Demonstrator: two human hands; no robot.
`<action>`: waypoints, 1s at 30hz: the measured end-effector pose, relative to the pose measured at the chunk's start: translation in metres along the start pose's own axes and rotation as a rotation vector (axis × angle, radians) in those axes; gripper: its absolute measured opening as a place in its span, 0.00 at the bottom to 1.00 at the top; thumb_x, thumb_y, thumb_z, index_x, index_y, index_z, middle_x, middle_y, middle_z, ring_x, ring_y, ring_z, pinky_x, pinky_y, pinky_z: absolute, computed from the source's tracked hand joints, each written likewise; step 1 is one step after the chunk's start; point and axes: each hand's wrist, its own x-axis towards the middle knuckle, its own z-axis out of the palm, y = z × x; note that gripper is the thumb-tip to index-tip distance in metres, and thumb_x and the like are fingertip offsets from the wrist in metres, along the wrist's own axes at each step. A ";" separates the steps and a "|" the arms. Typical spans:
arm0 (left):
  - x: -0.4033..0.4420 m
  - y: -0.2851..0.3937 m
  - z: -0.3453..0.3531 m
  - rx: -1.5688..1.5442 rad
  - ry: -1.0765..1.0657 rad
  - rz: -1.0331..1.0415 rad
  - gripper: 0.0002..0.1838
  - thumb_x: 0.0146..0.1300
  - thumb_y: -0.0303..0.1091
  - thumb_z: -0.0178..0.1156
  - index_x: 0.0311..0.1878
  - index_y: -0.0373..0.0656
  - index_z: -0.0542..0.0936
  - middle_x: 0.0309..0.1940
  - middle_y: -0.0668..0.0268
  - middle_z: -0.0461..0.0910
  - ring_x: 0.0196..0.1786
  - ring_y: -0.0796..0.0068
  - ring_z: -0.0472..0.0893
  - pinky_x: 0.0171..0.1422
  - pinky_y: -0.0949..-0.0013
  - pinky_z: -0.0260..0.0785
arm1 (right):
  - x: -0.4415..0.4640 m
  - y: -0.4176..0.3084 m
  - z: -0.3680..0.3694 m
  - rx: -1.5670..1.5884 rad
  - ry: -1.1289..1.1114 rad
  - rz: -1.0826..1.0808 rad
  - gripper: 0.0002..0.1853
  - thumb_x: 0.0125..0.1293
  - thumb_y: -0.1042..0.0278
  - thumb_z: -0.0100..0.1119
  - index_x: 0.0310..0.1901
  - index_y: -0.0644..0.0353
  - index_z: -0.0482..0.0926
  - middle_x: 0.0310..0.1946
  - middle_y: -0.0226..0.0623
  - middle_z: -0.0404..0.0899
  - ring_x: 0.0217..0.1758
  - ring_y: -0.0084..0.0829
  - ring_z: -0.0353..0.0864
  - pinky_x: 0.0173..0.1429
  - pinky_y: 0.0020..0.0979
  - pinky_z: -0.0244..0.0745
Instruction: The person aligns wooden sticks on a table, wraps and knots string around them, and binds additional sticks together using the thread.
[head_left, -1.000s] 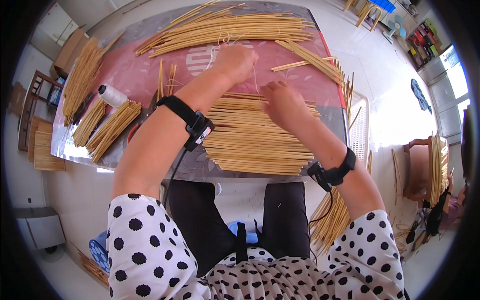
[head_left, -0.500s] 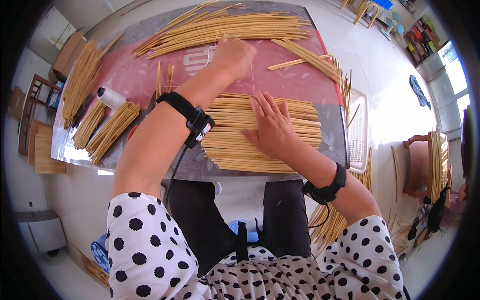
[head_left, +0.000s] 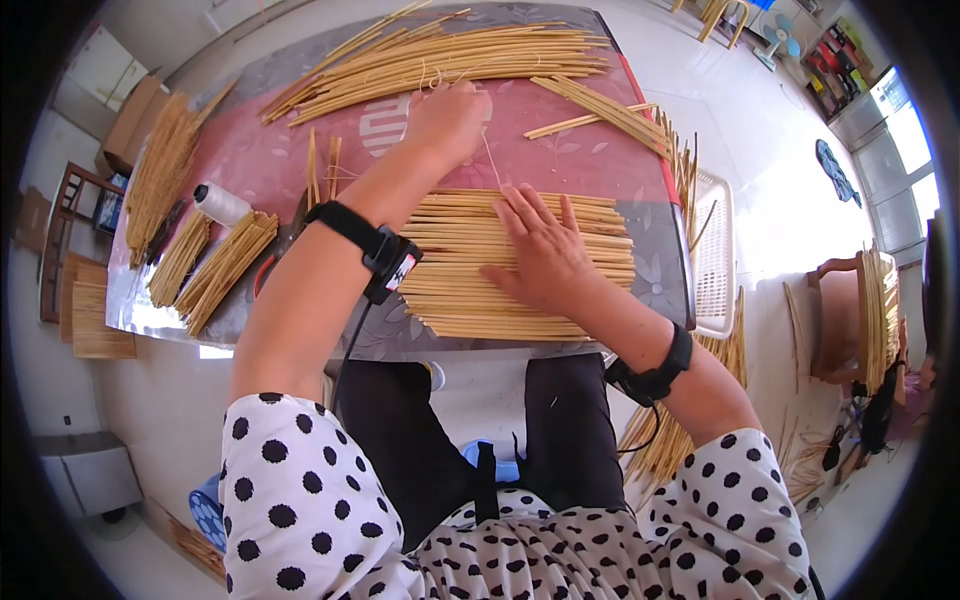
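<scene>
A mat of straw-coloured stalks (head_left: 460, 270) lies side by side near the table's front edge. My right hand (head_left: 545, 250) rests flat on it, fingers stretched toward its far edge. Beyond the mat, my left hand (head_left: 450, 115) is closed on a thin white thread (head_left: 490, 155). The thread runs taut from that fist down to the mat's far edge, by my right fingertips. Loose thread loops show above the left fist. Behind that hand lies a wide pile of loose stalks (head_left: 450, 55).
A white thread spool (head_left: 222, 204) lies at the left beside short stalk bundles (head_left: 230, 265) and a bushy bundle (head_left: 160, 170). More stalks (head_left: 610, 115) lie at the table's right. A white basket (head_left: 714, 260) stands past the right edge. Another person's arm (head_left: 890, 400) shows at far right.
My left hand has shifted slightly left and toward me, with the thread now slanting from it. My right hand stays flat on the mat. The whole view has shifted a little.
</scene>
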 end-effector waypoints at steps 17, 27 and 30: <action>-0.120 0.045 -0.012 -0.016 -0.310 0.093 0.40 0.68 0.57 0.48 0.75 0.41 0.52 0.75 0.57 0.53 0.77 0.57 0.52 0.76 0.45 0.45 | -0.016 0.014 0.000 -0.084 0.061 0.132 0.40 0.68 0.41 0.47 0.72 0.62 0.55 0.74 0.40 0.54 0.79 0.40 0.47 0.78 0.51 0.40; -0.122 0.044 -0.009 0.034 -0.320 0.110 0.44 0.65 0.61 0.50 0.75 0.41 0.53 0.75 0.59 0.53 0.77 0.59 0.51 0.76 0.40 0.44 | -0.019 0.012 0.004 -0.118 0.080 0.123 0.41 0.68 0.36 0.42 0.72 0.63 0.55 0.75 0.39 0.52 0.79 0.39 0.46 0.78 0.53 0.38; -0.124 0.049 -0.012 0.103 -0.289 0.023 0.44 0.65 0.62 0.50 0.75 0.41 0.52 0.76 0.59 0.51 0.78 0.58 0.49 0.75 0.38 0.43 | -0.019 0.013 0.006 -0.120 0.101 0.114 0.42 0.68 0.35 0.42 0.72 0.63 0.56 0.74 0.39 0.53 0.79 0.39 0.46 0.78 0.54 0.38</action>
